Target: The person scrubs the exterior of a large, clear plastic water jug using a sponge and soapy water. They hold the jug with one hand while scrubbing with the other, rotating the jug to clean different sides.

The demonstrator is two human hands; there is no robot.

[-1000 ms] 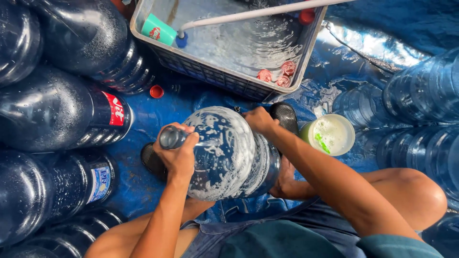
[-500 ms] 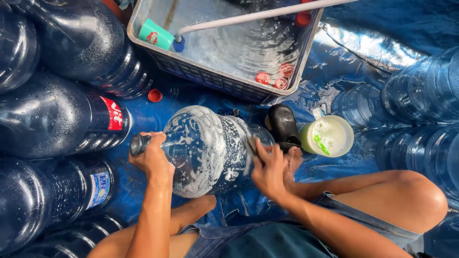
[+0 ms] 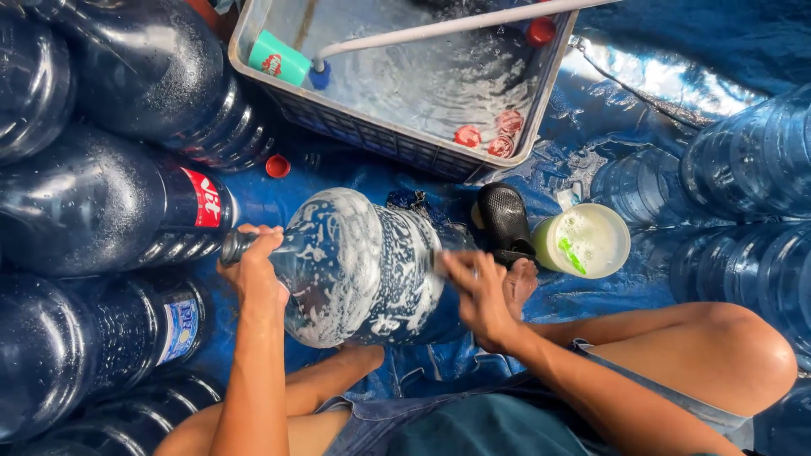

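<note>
A large clear water jug [image 3: 363, 266] covered in soap foam lies on its side across my lap, its neck pointing left. My left hand [image 3: 253, 266] grips the jug's neck. My right hand [image 3: 477, 291] rests against the jug's base end on the right, blurred, and whether it holds a sponge I cannot tell. A small round tub of pale soapy liquid [image 3: 587, 241] with something green in it stands just right of the jug, beside a black shoe [image 3: 504, 221].
A grey crate of water [image 3: 524, 127] with a white pipe [image 3: 439, 27], a teal cup [image 3: 279, 57] and red caps sits ahead. Dark blue jugs [image 3: 101, 211] lie stacked on the left, clear ones [image 3: 752, 169] on the right. A blue tarp [image 3: 659, 51] covers the ground.
The jug has tipped from nearly upright to lying on its side with the neck swung left. My right hand slid from the top of the jug down to its base end.
</note>
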